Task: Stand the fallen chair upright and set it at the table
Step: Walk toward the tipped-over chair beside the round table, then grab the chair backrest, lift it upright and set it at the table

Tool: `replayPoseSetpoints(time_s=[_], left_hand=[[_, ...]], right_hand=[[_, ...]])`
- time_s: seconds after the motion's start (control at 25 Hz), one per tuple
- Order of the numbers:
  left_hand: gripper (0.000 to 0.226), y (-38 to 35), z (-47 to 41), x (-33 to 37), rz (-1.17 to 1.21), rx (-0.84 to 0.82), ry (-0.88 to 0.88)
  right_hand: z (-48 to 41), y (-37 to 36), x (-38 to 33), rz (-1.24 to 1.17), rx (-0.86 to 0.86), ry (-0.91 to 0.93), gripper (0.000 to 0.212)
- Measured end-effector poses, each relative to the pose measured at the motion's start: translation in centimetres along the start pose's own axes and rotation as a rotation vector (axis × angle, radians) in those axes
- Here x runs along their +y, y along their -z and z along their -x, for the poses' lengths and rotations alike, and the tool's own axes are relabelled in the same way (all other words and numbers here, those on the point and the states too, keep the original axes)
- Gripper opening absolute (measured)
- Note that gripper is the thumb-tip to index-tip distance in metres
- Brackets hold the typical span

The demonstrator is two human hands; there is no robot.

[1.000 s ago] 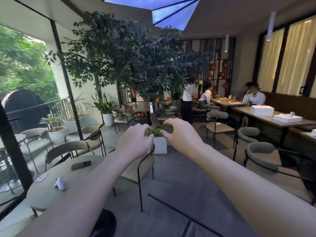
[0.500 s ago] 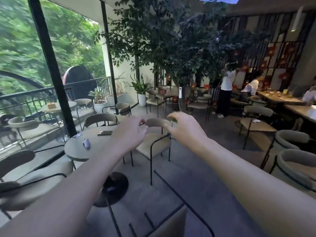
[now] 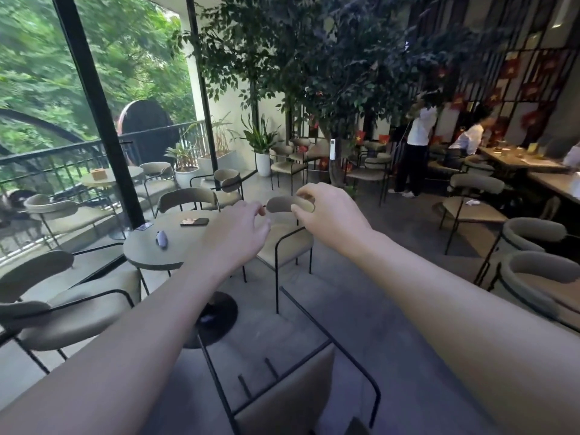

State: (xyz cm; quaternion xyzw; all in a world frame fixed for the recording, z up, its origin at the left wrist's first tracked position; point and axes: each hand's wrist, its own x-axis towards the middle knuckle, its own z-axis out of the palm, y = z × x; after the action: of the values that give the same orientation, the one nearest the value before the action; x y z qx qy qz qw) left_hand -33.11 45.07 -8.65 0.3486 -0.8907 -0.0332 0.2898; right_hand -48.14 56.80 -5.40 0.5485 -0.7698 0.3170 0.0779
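Note:
The fallen chair lies on the grey floor at the bottom centre, its beige seat on edge and its thin black legs sticking up and away from me. The round table on a black pedestal stands just beyond it to the left. My left hand and my right hand are stretched out in the air well above the chair, fingers loosely curled and holding nothing. My right hand only overlaps the backrest of an upright chair standing at the table behind it.
A phone and a small white object lie on the table. More upright chairs stand at left and right. A big potted tree and people at tables are farther back.
The view has swung left and downward, bringing the round table and the fallen chair's seat and legs into view. Both hands keep the same outstretched pose.

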Motion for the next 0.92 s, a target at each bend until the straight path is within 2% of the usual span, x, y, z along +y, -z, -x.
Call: replayPoseSetpoints(time_s=[0.16,0.36,0.52,0.76,0.92], left_hand=[[0.035,-0.1,1.2,0.9,-0.027,0.035,-0.025],[0.031,-0.9,2.0,2.4,-0.03,0.032,0.026],[0.031,-2.9,1.9,4.4,-0.052,0.019,0.101],[0.033,-10.8,1.9,5.2,-0.115,0.039,0.232],[0.032,-19.2,4.3,3.4,-0.117,0.031,0.296]], right_hand=[[1.5,0.2,0.0,-0.008,0.001,0.014,0.033],[2.2,0.3,2.3,-0.067,-0.006,0.014,0.03],[1.1,-0.5,5.8,-0.111,-0.03,0.026,0.036],[-0.2,-5.5,13.7,-0.181,-0.084,0.123,0.033],[1.7,-13.2,19.4,-0.203,-0.112,0.137,0.028]])
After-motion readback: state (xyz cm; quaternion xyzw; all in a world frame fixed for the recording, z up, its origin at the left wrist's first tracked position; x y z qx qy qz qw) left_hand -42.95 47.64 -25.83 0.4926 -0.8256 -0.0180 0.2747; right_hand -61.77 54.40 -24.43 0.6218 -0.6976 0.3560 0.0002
